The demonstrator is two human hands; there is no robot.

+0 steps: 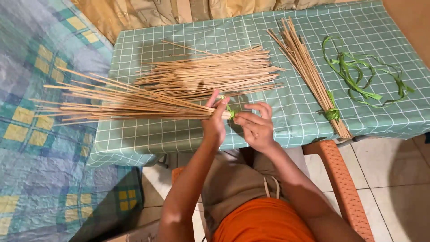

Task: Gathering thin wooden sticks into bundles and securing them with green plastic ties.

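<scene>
At table edge [286, 134] | both hands [215, 123] [255, 127] pinch stick bundle [125, 101]

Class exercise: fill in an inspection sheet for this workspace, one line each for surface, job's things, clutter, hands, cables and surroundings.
Surface: table with green checked cloth.
Job's things: fanned stick bundle held at its end, green strip around it.
Clutter: loose stick pile; tied bundle; spare green strips.
Hands: left hand grips the bundle; right hand pinches the strip.
Cables: nothing seen.
Surroundings: orange chair, tiled floor, patterned blanket.
</scene>
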